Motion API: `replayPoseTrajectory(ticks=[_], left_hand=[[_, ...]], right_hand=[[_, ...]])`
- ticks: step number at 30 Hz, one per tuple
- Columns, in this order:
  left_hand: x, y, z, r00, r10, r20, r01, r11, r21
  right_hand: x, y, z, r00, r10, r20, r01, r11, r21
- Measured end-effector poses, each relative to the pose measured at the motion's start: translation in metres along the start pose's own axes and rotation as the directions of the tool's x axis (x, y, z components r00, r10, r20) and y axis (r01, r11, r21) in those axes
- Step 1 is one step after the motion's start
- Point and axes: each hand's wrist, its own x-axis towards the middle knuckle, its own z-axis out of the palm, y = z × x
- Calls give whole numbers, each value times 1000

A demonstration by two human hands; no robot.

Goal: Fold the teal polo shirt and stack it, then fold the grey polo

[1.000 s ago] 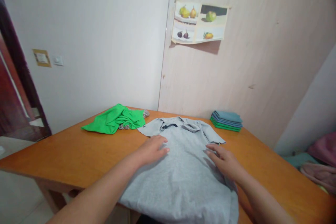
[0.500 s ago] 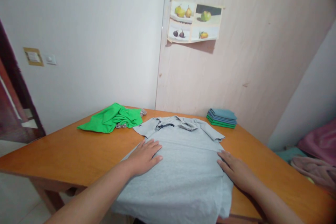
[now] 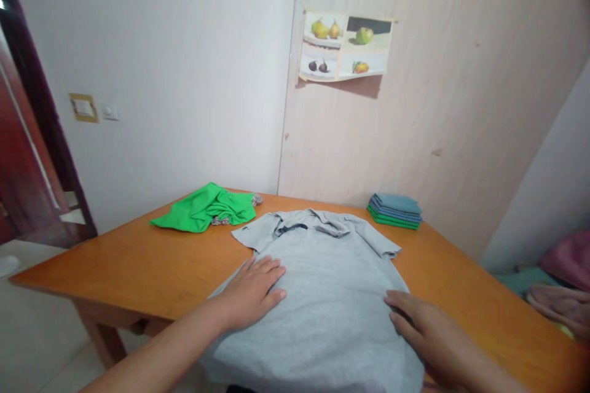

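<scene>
Both hands at the gray shirt. Left hand: palm down on the cloth, fingers extended, thumb spread off to the side. Right hand: laid at the shirt's right edge, fingers slightly bent, thumb a little apart.

Shirt lay spread mid tabletop, long axis running near to far, collar pointing at the wall, hem toward the wearer. Sleeves fanned out left and right. Hem seemed to hang past the near edge, but the frame cut it off, so not certain.

Farther back left: bright green garment in a loose heap, some patterned fabric poking out. Back right: folded stack, blue-gray layers above green ones, just beyond the right sleeve. On the wall: fruit poster, bottom edge curling.
</scene>
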Motion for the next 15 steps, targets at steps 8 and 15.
replayPoseTrajectory(ticks=[8,15], left_hand=[[9,-14,-21,985,-86,-148,41,957,-289],[70,-58,-38,814,-527,-245,510,850,-135]], right_hand=[[-7,0,-24,989,8,149,-28,991,134],[52,25,-27,994,106,24,-109,972,206]])
